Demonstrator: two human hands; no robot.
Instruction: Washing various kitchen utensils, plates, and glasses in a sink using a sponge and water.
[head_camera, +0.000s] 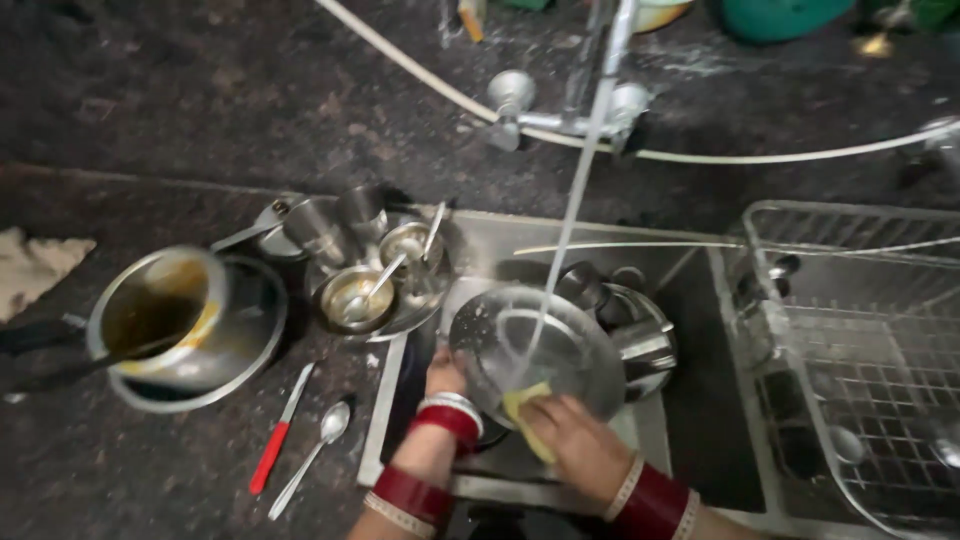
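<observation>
While water from the tap (560, 120) runs onto it, the round steel plate (530, 345) sits tilted over the sink (690, 300). The left hand (443, 375) grips its lower-left rim; the right hand (575, 440) is closed on a yellow sponge (525, 405) pressed to the wet face. Firm circular strokes with the rim braced would suit best. Nearby lie shiny nested bowls (380, 285), 1 stained pot (165, 320), a red-handled knife (280, 430), a spoon (318, 445) and a wire rack (860, 340).
</observation>
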